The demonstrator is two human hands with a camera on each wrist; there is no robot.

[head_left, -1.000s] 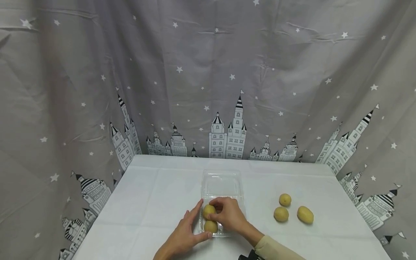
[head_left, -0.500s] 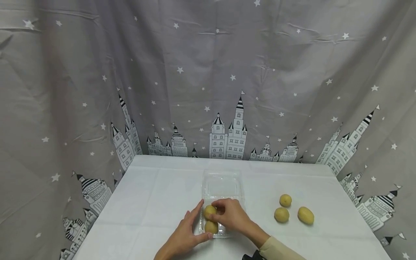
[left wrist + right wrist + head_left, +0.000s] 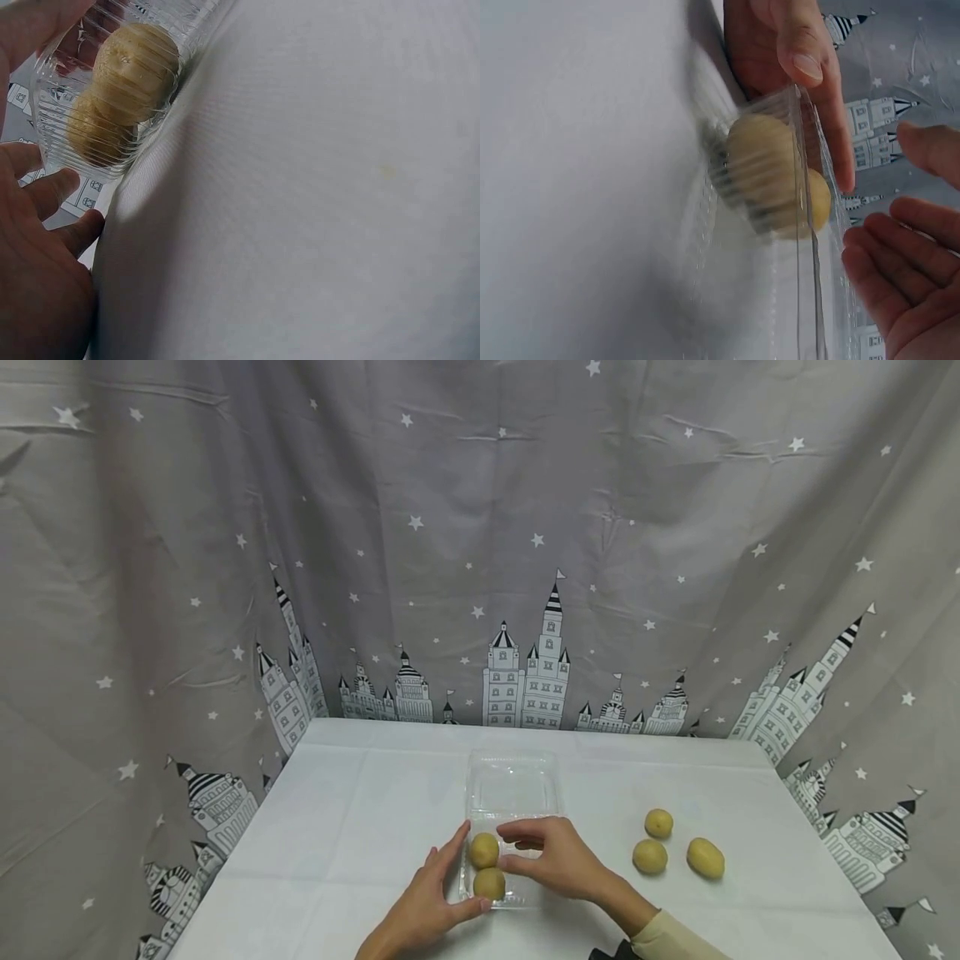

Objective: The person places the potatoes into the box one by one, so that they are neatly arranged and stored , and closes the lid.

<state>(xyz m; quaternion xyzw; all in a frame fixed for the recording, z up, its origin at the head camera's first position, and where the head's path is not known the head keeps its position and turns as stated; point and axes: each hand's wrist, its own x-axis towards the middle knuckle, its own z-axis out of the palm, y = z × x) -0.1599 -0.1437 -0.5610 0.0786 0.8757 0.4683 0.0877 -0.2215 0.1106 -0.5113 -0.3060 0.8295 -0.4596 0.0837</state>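
A clear plastic clamshell container (image 3: 517,852) lies unfolded on the table, its lid (image 3: 513,783) laid back on the far side. Two potatoes sit in the left part of its base: the farther potato (image 3: 484,850) touches the nearer potato (image 3: 489,883). My left hand (image 3: 423,897) rests at the container's left front corner, thumb on the front rim and extended fingers along the left side. Over the base, just right of the potatoes, my right hand (image 3: 558,860) holds nothing; its thumb and fingers are spread apart. In the right wrist view, the potatoes (image 3: 763,161) show through the clear wall.
On the table's right side lie three more potatoes: a small potato (image 3: 658,822), a round potato (image 3: 649,856) and a longer potato (image 3: 706,857). A white cloth (image 3: 360,827) covers the table. Behind its far edge hangs a grey curtain (image 3: 450,568) printed with castles and stars.
My right hand has let go of the farther potato and drawn back a little to the right, its fingers parting. My left hand stays at the container's corner.
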